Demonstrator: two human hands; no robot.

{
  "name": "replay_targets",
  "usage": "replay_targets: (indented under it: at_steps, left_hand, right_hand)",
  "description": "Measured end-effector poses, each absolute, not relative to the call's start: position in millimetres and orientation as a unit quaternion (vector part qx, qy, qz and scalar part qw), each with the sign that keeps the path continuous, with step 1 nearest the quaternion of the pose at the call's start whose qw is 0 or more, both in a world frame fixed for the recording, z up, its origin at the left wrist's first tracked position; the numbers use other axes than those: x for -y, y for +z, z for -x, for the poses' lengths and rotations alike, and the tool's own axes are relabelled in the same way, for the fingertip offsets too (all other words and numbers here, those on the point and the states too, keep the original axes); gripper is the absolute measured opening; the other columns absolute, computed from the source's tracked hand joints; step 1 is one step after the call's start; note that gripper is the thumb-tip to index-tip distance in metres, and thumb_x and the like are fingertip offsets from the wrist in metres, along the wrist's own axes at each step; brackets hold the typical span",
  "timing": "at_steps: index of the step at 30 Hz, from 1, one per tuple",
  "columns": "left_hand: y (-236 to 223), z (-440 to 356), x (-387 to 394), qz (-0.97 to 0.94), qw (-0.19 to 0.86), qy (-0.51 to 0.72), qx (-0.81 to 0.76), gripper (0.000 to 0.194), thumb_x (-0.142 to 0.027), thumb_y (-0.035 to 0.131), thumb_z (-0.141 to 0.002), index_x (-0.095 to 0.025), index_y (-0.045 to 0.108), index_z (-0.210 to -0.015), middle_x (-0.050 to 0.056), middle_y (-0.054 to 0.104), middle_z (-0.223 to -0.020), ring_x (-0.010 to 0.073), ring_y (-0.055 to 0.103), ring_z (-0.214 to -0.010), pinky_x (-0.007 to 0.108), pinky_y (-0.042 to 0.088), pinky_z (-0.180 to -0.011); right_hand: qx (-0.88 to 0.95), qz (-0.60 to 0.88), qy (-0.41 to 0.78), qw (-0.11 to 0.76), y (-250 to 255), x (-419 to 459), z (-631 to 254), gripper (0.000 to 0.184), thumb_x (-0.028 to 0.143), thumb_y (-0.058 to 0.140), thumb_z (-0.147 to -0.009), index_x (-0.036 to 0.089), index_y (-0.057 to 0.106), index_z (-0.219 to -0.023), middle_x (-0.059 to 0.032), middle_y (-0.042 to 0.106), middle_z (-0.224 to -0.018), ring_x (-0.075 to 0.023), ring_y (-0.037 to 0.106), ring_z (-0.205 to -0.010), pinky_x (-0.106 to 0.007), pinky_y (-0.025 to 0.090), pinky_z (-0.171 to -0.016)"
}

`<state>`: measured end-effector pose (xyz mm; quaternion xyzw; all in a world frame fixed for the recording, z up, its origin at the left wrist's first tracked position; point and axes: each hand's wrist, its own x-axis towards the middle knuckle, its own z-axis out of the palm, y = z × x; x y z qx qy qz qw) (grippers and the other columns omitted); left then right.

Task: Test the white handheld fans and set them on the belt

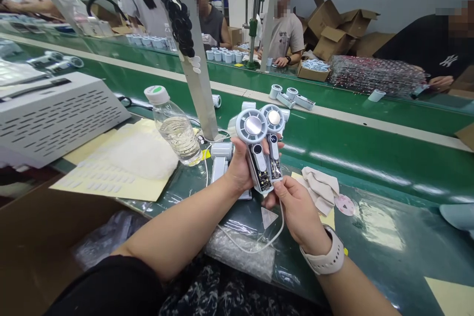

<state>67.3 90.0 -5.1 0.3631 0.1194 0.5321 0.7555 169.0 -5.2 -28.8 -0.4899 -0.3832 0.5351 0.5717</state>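
Observation:
My left hand (pixel 240 168) is closed around the handles of two small white handheld fans (pixel 261 143), held upright side by side with their round heads up. My right hand (pixel 296 207), with a white watch on the wrist, pinches a white cable end at the base of the right fan. The cable (pixel 252 244) loops down below my hands. Another white fan part (pixel 221 158) lies on the bench just behind my left hand.
A water bottle (pixel 174 126) stands left of my hands, beside sticker sheets (pixel 111 177) and a white machine (pixel 55 113). A folded cloth (pixel 320 185) lies to the right. More fans (pixel 292 96) sit on the green conveyor (pixel 370 148). Several people work across it, with cardboard boxes behind.

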Motion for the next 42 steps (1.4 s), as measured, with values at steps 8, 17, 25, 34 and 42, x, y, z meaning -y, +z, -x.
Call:
replay_targets:
  at_steps: [8,17,25,34,42]
  left_hand:
    - [3,-67,-94,-0.291,0.756,0.565,-0.158,0.071,-0.088,0.063,-0.066,-0.017,0.064,-0.068,0.007,0.073,-0.095,0.0282,0.073,-0.1,0.036,0.061,-0.077]
    - [-21,-77,-81,-0.389,0.799,0.394,-0.237,0.081,-0.092,0.071,-0.043,-0.016,0.065,-0.07,0.011,0.072,-0.076,0.0311,0.073,-0.086,0.038,0.06,-0.072]
    - [-29,-87,-70,-0.435,0.806,0.335,-0.222,0.084,-0.09,0.07,-0.053,-0.014,0.07,-0.09,0.009,0.072,-0.076,0.0257,0.071,-0.074,0.038,0.057,-0.071]
    - [-25,-83,-68,-0.48,0.749,0.354,-0.289,0.081,-0.089,0.069,-0.057,-0.015,0.067,-0.089,0.003,0.063,-0.068,0.0166,0.059,-0.061,0.03,0.046,-0.06]
    - [-27,-83,-68,-0.514,0.715,0.359,-0.311,0.087,-0.089,0.071,-0.051,-0.014,0.067,-0.095,0.007,0.07,-0.08,0.019,0.064,-0.071,0.031,0.048,-0.068]
  right_hand:
    - [0.574,0.467,0.365,0.566,-20,11,-186,0.035,0.039,0.053,-0.097,0.023,0.048,-0.066,-0.0061,0.069,-0.096,-0.0218,0.063,-0.093,-0.038,0.049,-0.085]
    - [0.611,0.634,0.021,0.473,-9,7,-208,0.016,0.027,0.056,-0.091,0.021,0.066,-0.102,-0.0075,0.071,-0.088,-0.0229,0.066,-0.077,-0.04,0.054,-0.073]
    - [0.68,0.555,0.016,0.479,-5,11,-201,0.013,0.015,0.052,-0.092,0.022,0.061,-0.088,-0.0009,0.07,-0.073,-0.0148,0.065,-0.063,-0.028,0.053,-0.061]
    - [0.69,0.565,-0.008,0.452,-6,12,-206,0.014,0.019,0.052,-0.095,0.022,0.062,-0.086,-0.0012,0.071,-0.072,-0.0159,0.066,-0.063,-0.029,0.051,-0.06]
    - [0.682,0.593,-0.089,0.42,-10,13,-202,0.015,0.017,0.052,-0.09,0.023,0.056,-0.076,0.0009,0.062,-0.061,-0.0151,0.058,-0.054,-0.029,0.042,-0.055]
